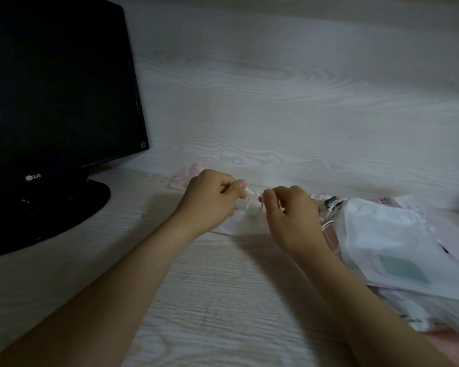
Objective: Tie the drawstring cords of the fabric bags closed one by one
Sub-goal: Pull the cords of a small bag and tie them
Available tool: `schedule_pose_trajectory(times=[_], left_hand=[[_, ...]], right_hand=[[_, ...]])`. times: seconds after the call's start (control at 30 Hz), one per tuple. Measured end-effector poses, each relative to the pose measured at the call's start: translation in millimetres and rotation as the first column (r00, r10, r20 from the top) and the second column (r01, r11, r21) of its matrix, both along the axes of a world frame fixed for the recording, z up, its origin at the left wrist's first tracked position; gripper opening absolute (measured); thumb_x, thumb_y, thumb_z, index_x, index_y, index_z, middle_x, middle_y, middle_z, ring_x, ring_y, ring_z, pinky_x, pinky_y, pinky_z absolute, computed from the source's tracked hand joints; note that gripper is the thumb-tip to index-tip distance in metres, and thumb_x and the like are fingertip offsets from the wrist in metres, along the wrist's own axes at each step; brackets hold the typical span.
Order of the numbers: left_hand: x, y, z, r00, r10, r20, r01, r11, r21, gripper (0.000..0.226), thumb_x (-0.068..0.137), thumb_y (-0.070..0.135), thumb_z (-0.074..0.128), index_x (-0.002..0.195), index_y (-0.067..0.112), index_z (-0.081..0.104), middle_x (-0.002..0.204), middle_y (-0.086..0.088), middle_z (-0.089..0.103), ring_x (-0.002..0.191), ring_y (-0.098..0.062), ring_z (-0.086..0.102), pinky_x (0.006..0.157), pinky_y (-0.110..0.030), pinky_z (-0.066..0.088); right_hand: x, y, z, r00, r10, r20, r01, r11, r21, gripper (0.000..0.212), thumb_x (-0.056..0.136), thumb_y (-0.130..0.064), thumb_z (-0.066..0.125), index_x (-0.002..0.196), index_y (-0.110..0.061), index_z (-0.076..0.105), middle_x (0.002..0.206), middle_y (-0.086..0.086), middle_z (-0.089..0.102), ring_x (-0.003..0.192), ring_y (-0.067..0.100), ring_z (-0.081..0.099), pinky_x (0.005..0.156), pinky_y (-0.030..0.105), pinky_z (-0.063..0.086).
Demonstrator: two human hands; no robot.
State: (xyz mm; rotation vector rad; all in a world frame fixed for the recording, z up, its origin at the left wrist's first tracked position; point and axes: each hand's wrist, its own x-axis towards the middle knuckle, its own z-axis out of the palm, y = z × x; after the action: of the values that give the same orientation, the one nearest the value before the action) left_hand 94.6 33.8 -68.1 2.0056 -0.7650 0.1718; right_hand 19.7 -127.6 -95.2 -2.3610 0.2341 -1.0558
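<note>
A small white fabric bag point(243, 225) lies on the desk between my hands, its gathered neck raised. My left hand point(210, 198) pinches the white drawstring cord point(253, 198) at the bag's neck, thumb on top. My right hand point(292, 215) pinches the other end of the cord just to the right, fingers curled. The knot itself is mostly hidden by my fingers. A heap of other fabric bags point(398, 245) with loose cords lies to the right, touching my right wrist.
A black monitor point(56, 88) on a round stand point(64, 207) fills the left side. A small pink pouch point(188, 176) lies behind my left hand by the pale wood-grain wall point(276, 102). The desk point(223, 300) is pale wood grain.
</note>
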Motion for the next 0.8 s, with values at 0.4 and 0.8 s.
schedule_pose_trajectory(times=[0.4, 0.8], left_hand=[[-7.0, -0.5, 7.2, 0.954, 0.019, -0.299, -0.105, 0.956, -0.273, 0.023, 0.103, 0.018, 0.041, 0.089, 0.010, 0.058, 0.083, -0.011, 0.080, 0.070, -0.024, 0.080, 0.081, -0.049, 0.064], [1.1, 0.2, -3.1, 0.876, 0.008, -0.481, -0.073, 0.991, -0.116, 0.034, 0.096, 0.025, 0.043, 0.069, 0.014, 0.061, 0.057, 0.002, 0.058, 0.054, -0.018, 0.046, 0.054, -0.028, 0.036]], right_hand=[[2.3, -8.9, -0.8, 1.000, -0.005, -0.005, 0.005, 0.991, 0.133, 0.031, 0.105, -0.023, 0.052, 0.081, -0.011, 0.069, 0.074, -0.001, 0.072, 0.071, 0.016, 0.065, 0.067, 0.032, 0.044], [2.9, -3.0, -5.0, 0.962, 0.252, -0.105, -0.153, 0.816, 0.558, 0.035, 0.096, -0.002, 0.046, 0.091, -0.016, 0.077, 0.066, -0.004, 0.070, 0.062, 0.016, 0.058, 0.055, 0.029, 0.042]])
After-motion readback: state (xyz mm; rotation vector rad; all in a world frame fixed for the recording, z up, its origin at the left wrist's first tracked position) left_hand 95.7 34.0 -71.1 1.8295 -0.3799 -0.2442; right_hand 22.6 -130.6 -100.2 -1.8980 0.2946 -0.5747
